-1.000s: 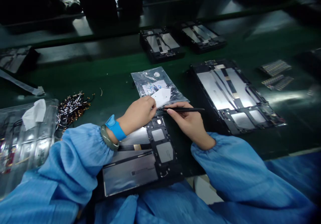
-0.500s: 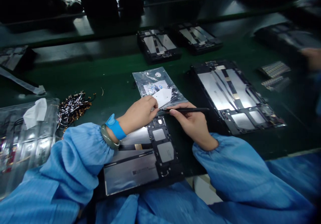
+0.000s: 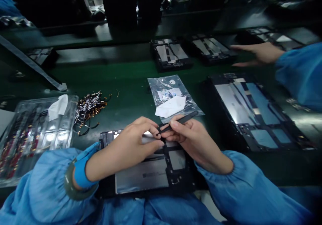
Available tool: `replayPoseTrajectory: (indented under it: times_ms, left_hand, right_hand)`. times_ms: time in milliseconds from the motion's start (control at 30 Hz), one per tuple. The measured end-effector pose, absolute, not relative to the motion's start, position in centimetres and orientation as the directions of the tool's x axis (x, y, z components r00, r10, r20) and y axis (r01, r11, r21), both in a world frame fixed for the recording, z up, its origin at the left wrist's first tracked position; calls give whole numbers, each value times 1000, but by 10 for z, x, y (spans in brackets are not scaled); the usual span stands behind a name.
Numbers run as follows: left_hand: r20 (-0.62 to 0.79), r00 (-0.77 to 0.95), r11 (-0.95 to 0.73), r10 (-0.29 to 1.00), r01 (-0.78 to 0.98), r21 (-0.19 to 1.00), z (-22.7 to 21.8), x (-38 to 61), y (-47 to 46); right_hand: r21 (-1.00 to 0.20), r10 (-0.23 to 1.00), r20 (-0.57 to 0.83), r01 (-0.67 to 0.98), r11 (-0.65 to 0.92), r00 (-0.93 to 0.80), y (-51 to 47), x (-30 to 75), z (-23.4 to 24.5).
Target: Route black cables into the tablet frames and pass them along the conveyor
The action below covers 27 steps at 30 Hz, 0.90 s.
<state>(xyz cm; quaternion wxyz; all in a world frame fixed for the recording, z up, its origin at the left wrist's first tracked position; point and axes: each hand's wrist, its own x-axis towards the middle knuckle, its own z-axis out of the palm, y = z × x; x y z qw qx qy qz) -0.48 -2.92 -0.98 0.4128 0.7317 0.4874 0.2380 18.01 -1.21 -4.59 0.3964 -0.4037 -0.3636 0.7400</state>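
Note:
My right hand (image 3: 193, 134) holds black tweezers (image 3: 187, 117), their back end pointing up and to the right. Fingers bent, my left hand (image 3: 138, 139) meets the tool's tip, with a tiny dark part (image 3: 157, 135) at its fingertips; the exact kind is too small to tell. Both hands are above an opened tablet-like device (image 3: 143, 174) with silver battery panels and a black frame, partly hidden by my left forearm. Just beyond my fingers lies a clear plastic bag (image 3: 187, 99), and a white paper piece (image 3: 171, 106) rests on it.
To the left are a pile of small cables (image 3: 92, 109) and a clear compartment tray (image 3: 70, 131). A larger stack of devices (image 3: 228, 100) stands at right, with two more stacks (image 3: 171, 55) (image 3: 210, 48) farther back. A co-worker's hand (image 3: 264, 53) reaches in from the right.
My hands have come closer together over the device, and the tweezers have tilted from nearly level to slanting. The view has shifted, and the co-worker's arm has come further in.

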Motion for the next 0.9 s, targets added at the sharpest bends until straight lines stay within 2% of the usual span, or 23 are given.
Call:
replayPoseTrajectory:
  times_ms: [100,233,333,433,500,700,900]
  left_hand:
    - [-74,389,-143,918,501,853,-7,-8,-35]
    - [-66,393,-158,917,512,844,-7,-14,-41]
    - [-58,365,-201,929,629,751,-7,-31,-49]
    - [-28,260,-192,965,778,598,-3,-59,-60]
    - [-30,184,-137,983,822,553,3,-79,-67]
    - [-77,-88,116,993,844,523,9,-132,-90]
    - [-116,-372,381,921,797,469,-3,-168,-106]
  right_hand:
    - [-818,836,-348,-299,-492,-425,-14,176,-47]
    - [-825,830,-355,-273,-495,-431,-16,173,-43]
    - [-881,858,-324,-204,-427,-398,-15,169,-41]
    - [-953,917,-222,-124,-275,-331,-10,160,-44]
    - [-979,936,-172,-50,-197,-306,-6,152,-50]
    - [-987,952,-114,141,-76,-284,1,138,-68]
    - [-966,964,-42,257,28,-264,-4,143,-72]
